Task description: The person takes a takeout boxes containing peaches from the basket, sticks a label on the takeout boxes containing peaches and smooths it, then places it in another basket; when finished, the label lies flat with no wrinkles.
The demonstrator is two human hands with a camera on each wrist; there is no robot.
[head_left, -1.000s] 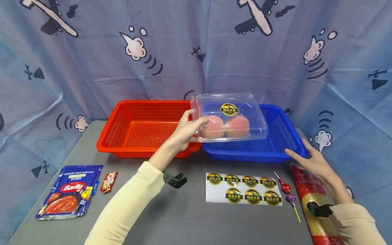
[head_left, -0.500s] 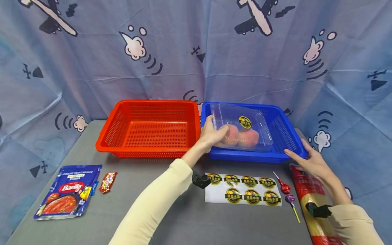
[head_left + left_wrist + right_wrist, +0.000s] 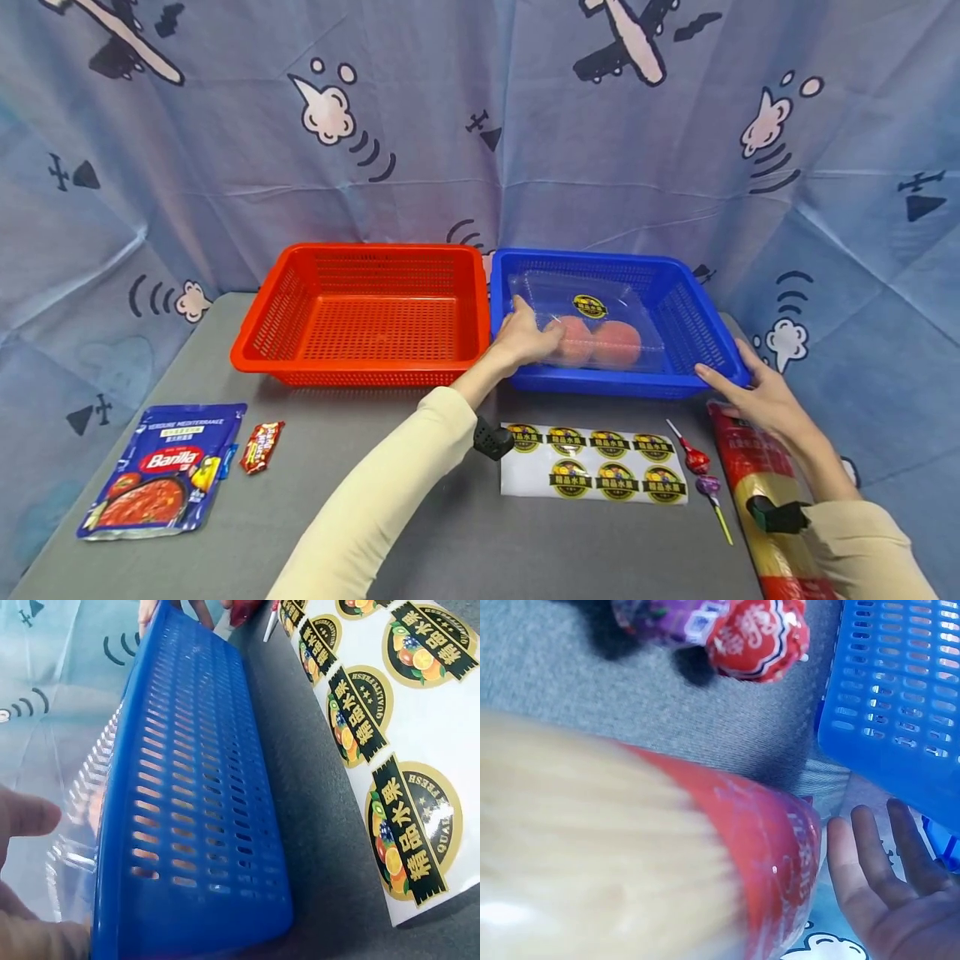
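Two peaches only in head view, sticker print sharper wrist-side.

An empty red perforated plastic basket is sitting just to the left of where I am working, on the grey table. Nearer to me, a white sheet of round yellow-and-black fruit stickers is lying flat, with a red-wrapped lollipop and a purple-wrapped lollipop just beside its right edge. A long red-ended packet of spaghetti is stretching along the right side. Far left, a blue Barilla sauce pouch and a small red candy wrapper are lying side by side. A blue cartoon-aeroplane cloth is hanging behind everything.
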